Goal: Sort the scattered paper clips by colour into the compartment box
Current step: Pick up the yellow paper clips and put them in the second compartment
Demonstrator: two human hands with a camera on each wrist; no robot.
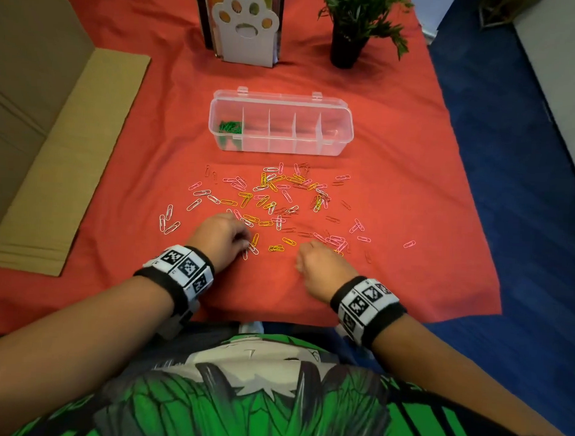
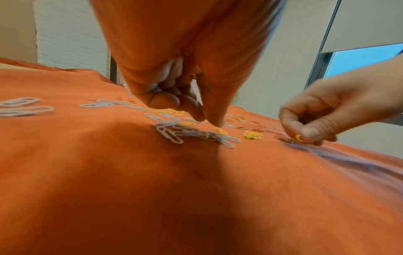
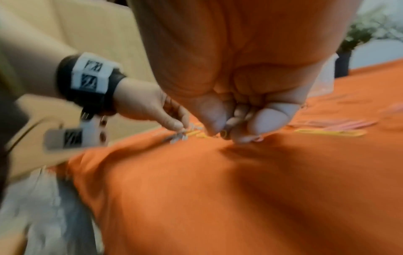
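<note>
A clear compartment box stands open on the red cloth, with green paper clips in its leftmost section. White, pink, yellow and dark red clips lie scattered in front of it. My left hand reaches down with thumb and forefinger tips meeting at a small heap of white clips; I cannot tell whether one is gripped. My right hand is curled low over the cloth and pinches a yellow clip between thumb and finger.
Flattened cardboard lies along the left side. A paw-shaped holder and a potted plant stand at the back. The cloth ends at the right, where blue floor begins.
</note>
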